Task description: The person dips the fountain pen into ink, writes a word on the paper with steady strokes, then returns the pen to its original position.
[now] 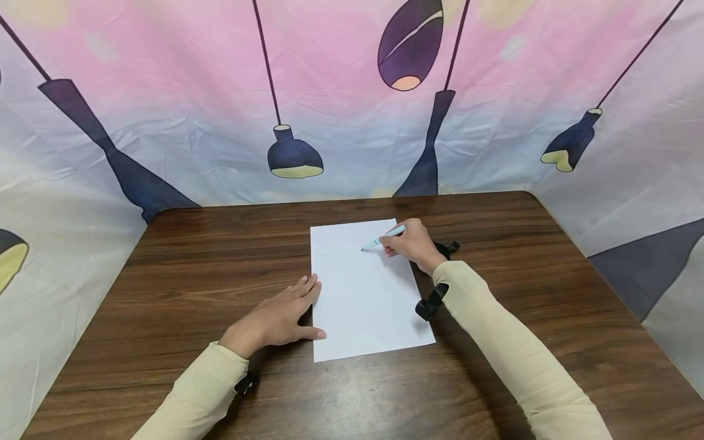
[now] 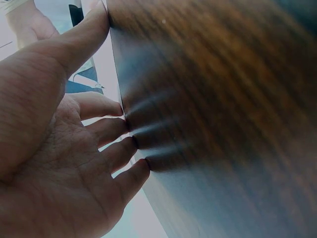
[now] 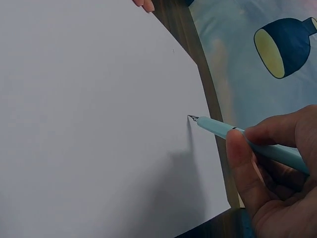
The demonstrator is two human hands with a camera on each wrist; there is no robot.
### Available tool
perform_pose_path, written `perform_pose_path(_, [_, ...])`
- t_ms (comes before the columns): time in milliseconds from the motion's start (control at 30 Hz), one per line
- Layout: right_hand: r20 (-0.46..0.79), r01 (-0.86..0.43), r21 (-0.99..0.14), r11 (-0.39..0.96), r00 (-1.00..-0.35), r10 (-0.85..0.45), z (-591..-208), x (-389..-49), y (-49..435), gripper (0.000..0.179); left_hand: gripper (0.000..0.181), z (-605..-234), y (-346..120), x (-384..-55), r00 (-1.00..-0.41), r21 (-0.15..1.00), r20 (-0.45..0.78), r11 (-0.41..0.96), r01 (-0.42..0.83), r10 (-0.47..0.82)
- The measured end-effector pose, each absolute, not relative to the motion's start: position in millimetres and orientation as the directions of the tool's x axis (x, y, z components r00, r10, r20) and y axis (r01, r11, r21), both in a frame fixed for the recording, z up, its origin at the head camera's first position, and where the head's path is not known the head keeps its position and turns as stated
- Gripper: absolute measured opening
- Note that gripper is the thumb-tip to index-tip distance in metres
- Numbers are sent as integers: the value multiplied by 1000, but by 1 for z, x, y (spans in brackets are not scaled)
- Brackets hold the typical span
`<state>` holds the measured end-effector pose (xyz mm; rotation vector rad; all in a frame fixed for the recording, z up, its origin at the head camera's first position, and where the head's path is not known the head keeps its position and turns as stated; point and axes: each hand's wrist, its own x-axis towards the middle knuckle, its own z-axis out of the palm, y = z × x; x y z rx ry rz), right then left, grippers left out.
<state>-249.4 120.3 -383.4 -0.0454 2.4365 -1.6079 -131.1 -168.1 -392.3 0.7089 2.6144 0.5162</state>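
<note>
A white sheet of paper (image 1: 365,305) lies on the brown wooden table, with one tiny dark mark near its upper left. My right hand (image 1: 411,244) pinches a light blue fountain pen (image 1: 385,238) between thumb and fingers over the upper right part of the sheet. In the right wrist view the pen's metal nib (image 3: 193,118) points at the paper; whether it touches cannot be told. My left hand (image 1: 280,315) rests at the sheet's left edge with fingers spread, thumb and fingertips on the border. The left wrist view shows its palm (image 2: 59,148) and straight fingers.
The wooden table (image 1: 220,256) extends around the paper on all sides. Behind it hangs a cloth backdrop (image 1: 352,110) printed with lamps. Black straps with small devices (image 1: 432,301) sit on both wrists, and a black piece (image 1: 448,249) shows beyond the right wrist.
</note>
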Motion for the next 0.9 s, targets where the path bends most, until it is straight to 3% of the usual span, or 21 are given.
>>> perform_pose_path(900, [-179, 120, -892, 436, -979, -98, -376, -251, 141, 20, 95, -393, -169, -131, -797, 439, -261, 802, 405, 545])
